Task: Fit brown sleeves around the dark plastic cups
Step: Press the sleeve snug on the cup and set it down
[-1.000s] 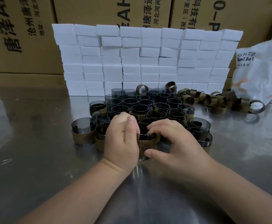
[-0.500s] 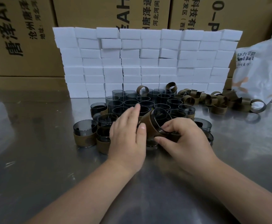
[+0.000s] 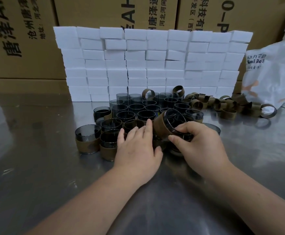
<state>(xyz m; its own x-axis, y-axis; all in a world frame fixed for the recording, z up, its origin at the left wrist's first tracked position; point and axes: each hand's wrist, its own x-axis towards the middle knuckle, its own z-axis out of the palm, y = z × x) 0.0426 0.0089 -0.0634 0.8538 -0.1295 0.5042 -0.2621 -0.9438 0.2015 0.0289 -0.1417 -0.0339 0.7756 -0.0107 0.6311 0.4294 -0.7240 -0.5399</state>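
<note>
Gripping a sleeved cup (image 3: 176, 118) near its rim, the right hand (image 3: 199, 146) curls thumb and fingers round it and holds it tipped over, mouth toward the camera, just above the nearest cups. The brown sleeve (image 3: 162, 128) wraps its lower body. The tilt probably lets the person check the fit before setting it down. The left hand (image 3: 136, 150) lies flat over the front cups with straight, slightly spread fingers and holds nothing. Its longest fingertip is just beside the sleeve, though I cannot tell whether it touches; it likely steadies the neighbours.

Beyond, the cluster of dark cups (image 3: 135, 109) stands upright on the metal table (image 3: 36, 167), the front ones sleeved and the back ones mostly bare. Loose sleeves (image 3: 226, 112) lie heaped to the right, near a white bag (image 3: 274, 73), before a wall of white blocks (image 3: 151, 65) and cardboard boxes (image 3: 104, 11).

A second ago both hands were closed round this cup as it stood upright on the table. Since then it has been raised and tipped, and the left hand has let go.
</note>
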